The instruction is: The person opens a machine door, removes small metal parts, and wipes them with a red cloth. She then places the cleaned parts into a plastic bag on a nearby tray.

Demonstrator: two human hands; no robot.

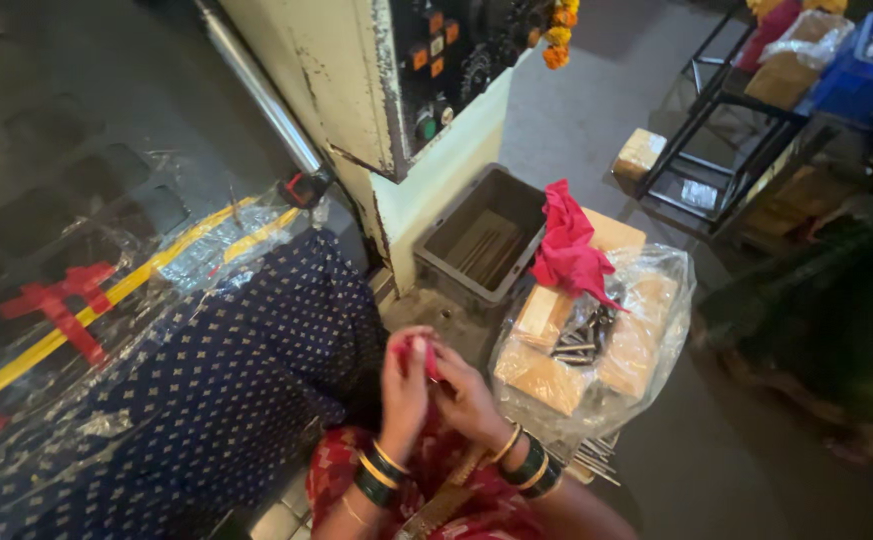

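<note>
Red cloth [419, 352], a small bunched scrap, sits pinched between the person's two hands low in the middle of the view, just above the lap. Far left, a plastic sheet [107, 330] crossed by yellow and red tape [67, 300] covers a dark blue dotted fabric [247, 380] that slopes down toward the wrists. Next comes the left hand [404, 395], raised with fingers pointing up and curled shut around the scrap, bangles on the wrist. Touching it, the right hand [467, 398] angles in from below, its fingertips closed on the same scrap, dark and gold bangles at the wrist. Behind the hands stands a cream machine cabinet [357, 90] with a button panel, and at its foot a grey plastic bin [482, 235]. Right of the hands, a clear bag [657, 300] holds wooden blocks and a cluster of metal pins [579, 338], with a larger red rag [569, 245] draped on top. Further right stand a black metal frame [717, 150] and a blue crate [872, 70].
</note>
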